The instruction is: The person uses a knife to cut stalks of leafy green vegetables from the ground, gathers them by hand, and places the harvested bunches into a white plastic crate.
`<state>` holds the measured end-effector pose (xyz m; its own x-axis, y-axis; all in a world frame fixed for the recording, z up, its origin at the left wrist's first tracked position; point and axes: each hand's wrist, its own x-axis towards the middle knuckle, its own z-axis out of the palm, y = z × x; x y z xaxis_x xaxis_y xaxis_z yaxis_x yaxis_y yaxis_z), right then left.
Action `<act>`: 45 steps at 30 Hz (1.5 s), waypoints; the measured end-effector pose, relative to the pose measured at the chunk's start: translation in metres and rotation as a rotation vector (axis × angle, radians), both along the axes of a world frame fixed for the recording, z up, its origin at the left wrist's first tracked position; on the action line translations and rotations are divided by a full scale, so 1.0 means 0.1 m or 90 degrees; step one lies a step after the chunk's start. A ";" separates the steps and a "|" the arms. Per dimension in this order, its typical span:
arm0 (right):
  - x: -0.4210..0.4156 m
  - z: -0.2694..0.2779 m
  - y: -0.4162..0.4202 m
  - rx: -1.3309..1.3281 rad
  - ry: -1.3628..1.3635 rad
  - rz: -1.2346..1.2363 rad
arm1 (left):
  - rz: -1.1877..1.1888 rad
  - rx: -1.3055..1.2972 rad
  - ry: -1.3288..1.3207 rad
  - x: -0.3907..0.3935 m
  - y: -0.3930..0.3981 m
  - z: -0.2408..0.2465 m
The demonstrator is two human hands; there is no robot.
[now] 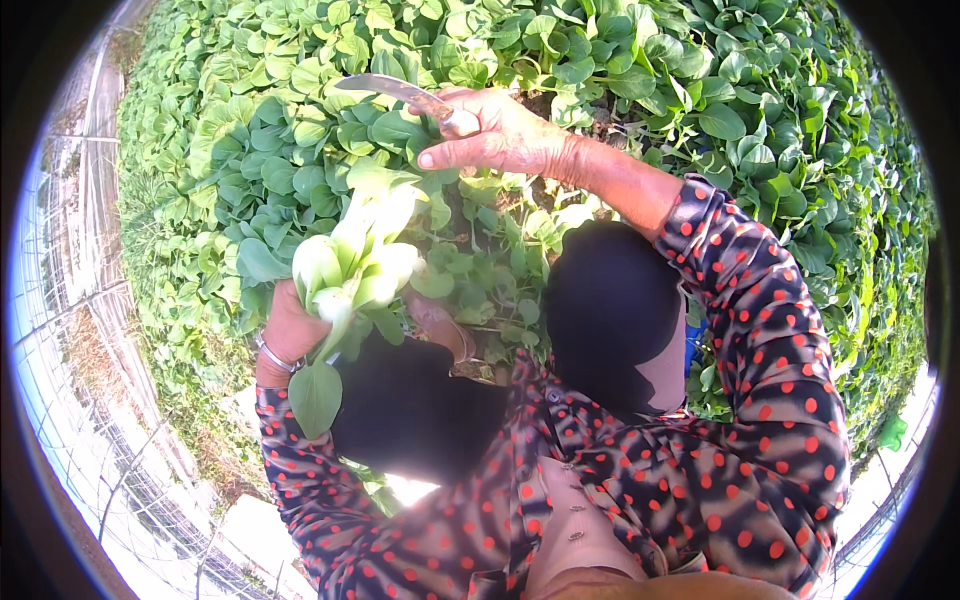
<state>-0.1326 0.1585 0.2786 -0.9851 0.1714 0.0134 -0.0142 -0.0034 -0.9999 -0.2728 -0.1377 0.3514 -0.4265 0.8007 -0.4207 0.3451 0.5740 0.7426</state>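
My right hand [499, 135] grips the handle of a curved-blade knife [397, 90], whose blade points left over the leafy plants. In my left hand [294, 322], at the left, is a cut head of leafy greens [356, 274], with its pale stalks turned up towards the camera. One broad leaf hangs down past my wrist, which wears a metal bangle [276, 354]. Part of the left fingers is hidden behind the greens. The knife is apart from the greens, above and to their right.
A dense bed of leafy greens [720, 112] spreads ahead and to both sides. Bare soil [604, 124] shows near my right wrist. My dark-clad knees [611, 315] are bent close below my arms. A wire mesh [82, 420] runs along the left edge.
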 end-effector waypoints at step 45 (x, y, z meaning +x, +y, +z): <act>0.56 0.94 -0.57 -0.380 0.082 -0.344 | 0.236 0.338 0.213 0.29 -0.27 -0.30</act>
